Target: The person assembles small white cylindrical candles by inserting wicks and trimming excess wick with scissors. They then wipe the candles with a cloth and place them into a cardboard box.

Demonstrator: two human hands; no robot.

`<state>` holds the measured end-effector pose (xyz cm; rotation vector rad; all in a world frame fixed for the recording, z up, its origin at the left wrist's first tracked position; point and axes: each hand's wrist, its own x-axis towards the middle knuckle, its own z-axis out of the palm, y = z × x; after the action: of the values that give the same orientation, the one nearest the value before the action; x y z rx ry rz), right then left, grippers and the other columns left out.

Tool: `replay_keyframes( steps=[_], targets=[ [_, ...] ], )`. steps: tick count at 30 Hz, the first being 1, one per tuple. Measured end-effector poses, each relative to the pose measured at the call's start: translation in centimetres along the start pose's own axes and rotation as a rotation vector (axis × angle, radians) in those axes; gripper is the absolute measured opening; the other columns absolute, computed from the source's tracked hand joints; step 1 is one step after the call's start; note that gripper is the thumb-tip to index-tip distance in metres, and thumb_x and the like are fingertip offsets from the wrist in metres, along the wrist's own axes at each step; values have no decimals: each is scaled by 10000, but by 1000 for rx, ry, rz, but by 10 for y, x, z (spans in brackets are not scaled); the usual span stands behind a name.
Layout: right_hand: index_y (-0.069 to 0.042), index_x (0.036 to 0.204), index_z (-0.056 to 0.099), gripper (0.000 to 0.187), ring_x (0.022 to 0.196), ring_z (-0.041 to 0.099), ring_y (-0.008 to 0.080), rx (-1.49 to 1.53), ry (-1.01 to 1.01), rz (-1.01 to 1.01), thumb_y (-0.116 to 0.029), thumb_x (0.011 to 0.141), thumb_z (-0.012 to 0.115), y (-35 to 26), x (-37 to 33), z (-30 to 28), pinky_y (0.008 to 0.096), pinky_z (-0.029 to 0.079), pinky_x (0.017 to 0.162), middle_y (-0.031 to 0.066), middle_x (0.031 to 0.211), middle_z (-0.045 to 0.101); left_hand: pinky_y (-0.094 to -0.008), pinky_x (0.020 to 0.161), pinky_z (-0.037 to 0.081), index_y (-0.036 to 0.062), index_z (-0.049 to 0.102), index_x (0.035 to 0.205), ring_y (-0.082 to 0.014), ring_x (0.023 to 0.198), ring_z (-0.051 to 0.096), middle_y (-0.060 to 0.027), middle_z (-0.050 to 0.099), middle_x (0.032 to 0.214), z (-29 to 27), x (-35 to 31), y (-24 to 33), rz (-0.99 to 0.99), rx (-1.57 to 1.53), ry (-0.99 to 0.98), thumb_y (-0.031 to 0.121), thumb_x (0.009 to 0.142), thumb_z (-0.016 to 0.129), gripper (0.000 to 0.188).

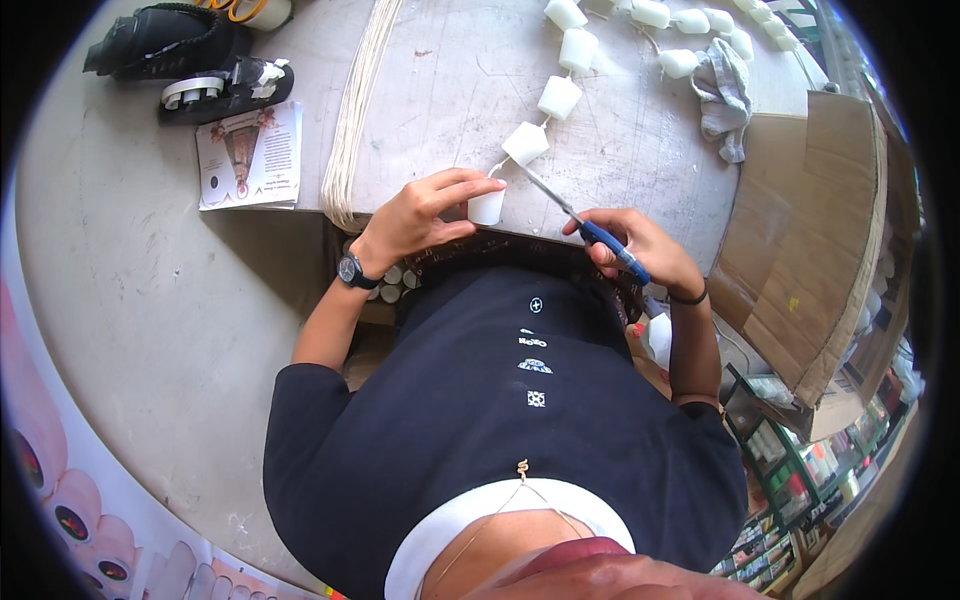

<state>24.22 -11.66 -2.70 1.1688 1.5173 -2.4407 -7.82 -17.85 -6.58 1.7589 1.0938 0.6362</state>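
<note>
Pale, scuffed tabletop (620, 150) stretches beyond a white tapered cylinder (486, 206) held at its near edge, with a bundle of cream cord (355, 110) and printed leaflets (250, 155) to the cylinder's left, and a gray cloth (723, 95) and cardboard box (810, 220) to its right. A person's left hand (425, 212) pinches the cylinder between thumb and fingers, a string of similar white pieces (525, 144) running away beyond it. Just right of the cylinder, the right hand (640, 245) is closed around blue-handled scissors (612, 248), tips pointing toward the string.
</note>
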Motion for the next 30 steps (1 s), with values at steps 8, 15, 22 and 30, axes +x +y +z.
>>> replay_keyframes(
  steps=[8,15,22,30],
  targets=[
    [46,1131,635,591,565,527,66,35,-150,-20,-509,931,666,-10,22,2,225,423,526,-4,692,559,-389,983,532,126,613,1345,-322,1165,621,-129,640,1276,0,-1,-5,69,49,-43,-39,710,757,671],
    [50,1154,625,691,564,514,49,71,-137,-43,-578,876,696,-15,34,3,205,400,520,-23,671,547,-390,985,530,143,602,1356,-336,1154,618,-131,635,1273,-2,1,-1,85,90,-43,-45,715,746,683],
    [16,1156,668,578,539,496,40,46,-170,-15,-485,879,742,-15,41,-10,208,388,484,-45,665,523,-388,977,532,143,597,1350,-336,1157,608,-121,607,1287,-2,2,0,43,43,-43,-69,701,731,696],
    [-16,1126,703,498,499,499,37,-28,-146,25,-457,898,730,-19,52,-11,214,384,444,-56,616,509,-396,980,531,143,586,1361,-343,1172,600,-128,606,1283,-1,0,3,2,49,-33,-70,717,726,692]
  ],
)
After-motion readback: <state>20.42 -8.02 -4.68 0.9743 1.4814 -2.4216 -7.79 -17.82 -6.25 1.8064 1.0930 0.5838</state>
